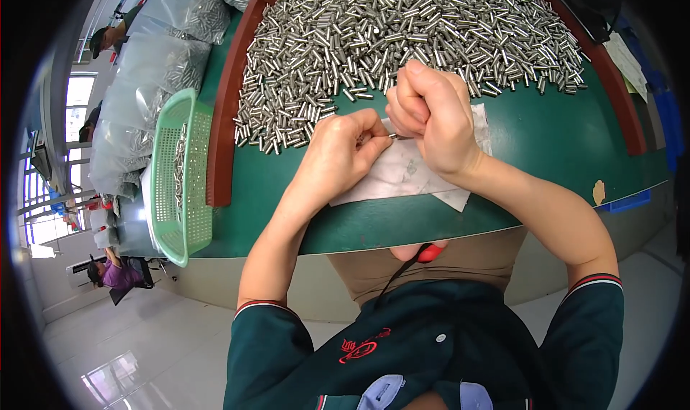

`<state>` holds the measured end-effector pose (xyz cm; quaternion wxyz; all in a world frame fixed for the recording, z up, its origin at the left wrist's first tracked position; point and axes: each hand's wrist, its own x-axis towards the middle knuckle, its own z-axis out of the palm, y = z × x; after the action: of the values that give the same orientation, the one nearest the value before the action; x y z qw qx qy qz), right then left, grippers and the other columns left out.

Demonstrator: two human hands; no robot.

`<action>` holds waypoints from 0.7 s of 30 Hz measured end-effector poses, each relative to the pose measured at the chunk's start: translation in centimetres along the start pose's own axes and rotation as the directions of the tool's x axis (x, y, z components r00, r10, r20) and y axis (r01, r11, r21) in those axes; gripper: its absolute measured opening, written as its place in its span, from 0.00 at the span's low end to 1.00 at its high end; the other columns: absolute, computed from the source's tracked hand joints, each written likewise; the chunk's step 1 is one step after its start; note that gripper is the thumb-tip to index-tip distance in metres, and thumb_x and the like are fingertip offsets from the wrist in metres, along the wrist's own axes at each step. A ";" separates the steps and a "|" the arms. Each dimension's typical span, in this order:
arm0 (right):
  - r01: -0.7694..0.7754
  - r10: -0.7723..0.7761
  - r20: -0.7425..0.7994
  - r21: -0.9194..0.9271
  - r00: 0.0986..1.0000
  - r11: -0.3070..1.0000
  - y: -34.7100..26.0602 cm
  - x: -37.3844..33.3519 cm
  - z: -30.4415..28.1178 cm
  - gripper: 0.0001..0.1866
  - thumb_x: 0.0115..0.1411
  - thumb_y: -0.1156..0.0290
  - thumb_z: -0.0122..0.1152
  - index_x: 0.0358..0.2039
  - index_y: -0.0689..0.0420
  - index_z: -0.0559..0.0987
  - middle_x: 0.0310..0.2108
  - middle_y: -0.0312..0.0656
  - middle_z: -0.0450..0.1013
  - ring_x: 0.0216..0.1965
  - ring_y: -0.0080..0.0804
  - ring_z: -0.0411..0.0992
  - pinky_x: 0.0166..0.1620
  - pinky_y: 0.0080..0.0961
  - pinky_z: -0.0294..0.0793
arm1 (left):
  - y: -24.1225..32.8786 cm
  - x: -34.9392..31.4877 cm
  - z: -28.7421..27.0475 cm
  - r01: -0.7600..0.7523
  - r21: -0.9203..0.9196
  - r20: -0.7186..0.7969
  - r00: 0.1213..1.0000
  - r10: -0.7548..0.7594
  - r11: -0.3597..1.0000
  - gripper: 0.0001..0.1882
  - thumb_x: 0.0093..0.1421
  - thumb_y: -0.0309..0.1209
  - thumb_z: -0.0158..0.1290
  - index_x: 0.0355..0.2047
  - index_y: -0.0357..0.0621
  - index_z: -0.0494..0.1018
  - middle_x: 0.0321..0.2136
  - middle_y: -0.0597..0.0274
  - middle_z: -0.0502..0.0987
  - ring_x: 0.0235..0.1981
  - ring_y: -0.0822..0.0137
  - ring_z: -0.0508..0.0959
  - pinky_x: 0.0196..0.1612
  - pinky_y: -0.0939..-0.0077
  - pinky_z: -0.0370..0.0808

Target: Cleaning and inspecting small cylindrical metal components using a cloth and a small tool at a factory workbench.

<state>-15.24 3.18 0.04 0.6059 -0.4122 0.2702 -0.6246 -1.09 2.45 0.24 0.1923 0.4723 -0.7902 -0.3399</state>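
Note:
A small metal pin is pinched between the thumb and forefinger of my left hand. Curled into a fist, my right hand is close beside the pin's right end; whatever its fingers hold is hidden. Both hands are over a white cloth with grey smudges, spread on the green tabletop. Beyond them lies a large heap of shiny metal pins, with a few loose ones along its near edge.
Dark red wooden rails border the heap at left and right. Left of it stands a light green basket containing metal pins. Clear plastic bags of pins stand farther left. Another person sits in the background.

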 end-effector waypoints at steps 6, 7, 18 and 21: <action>-0.025 0.022 0.034 0.100 0.999 0.995 -0.7 0.4 -0.7 0.21 0.59 0.62 0.32 0.09 0.52 0.53 0.06 0.30 0.47 0.10 0.18 0.41 0.15 0.18 0.42 | -0.1 -0.3 -0.4 0.020 -0.020 0.002 1.000 -0.020 1.000 0.05 0.48 0.25 0.53 0.22 0.35 0.69 0.14 0.61 0.70 0.14 0.72 0.68 0.20 0.78 0.65; -0.025 0.022 0.026 0.133 0.999 0.991 -0.7 0.4 -0.7 0.21 0.59 0.62 0.32 0.09 0.51 0.53 0.06 0.29 0.47 0.10 0.18 0.41 0.15 0.18 0.42 | -0.3 -0.4 -0.5 -0.007 -0.086 -0.036 0.999 0.004 0.996 0.06 0.49 0.26 0.52 0.22 0.35 0.69 0.14 0.64 0.70 0.15 0.75 0.67 0.21 0.81 0.64; -0.120 0.110 0.054 0.231 0.992 0.966 -0.1 0.8 -1.3 0.21 0.59 0.64 0.35 0.09 0.53 0.53 0.06 0.30 0.48 0.09 0.16 0.42 0.14 0.17 0.41 | -2.1 0.4 -2.0 0.377 -0.926 0.370 0.919 -0.138 0.024 0.08 0.58 0.27 0.44 0.36 0.35 0.66 0.24 0.64 0.67 0.14 0.85 0.54 0.14 0.94 0.53; -0.128 0.119 0.052 0.235 0.992 0.964 -0.2 1.0 -1.2 0.21 0.59 0.64 0.34 0.09 0.53 0.53 0.06 0.30 0.48 0.09 0.16 0.42 0.14 0.17 0.41 | -1.9 0.4 -2.1 0.377 -0.926 0.369 0.916 -0.160 0.028 0.11 0.58 0.26 0.44 0.39 0.34 0.65 0.25 0.62 0.68 0.14 0.85 0.54 0.14 0.94 0.52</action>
<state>-16.28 2.07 -0.22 0.6934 -0.3307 0.2071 -0.6058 1.23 0.75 0.33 0.3259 0.3291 -0.2611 -0.8469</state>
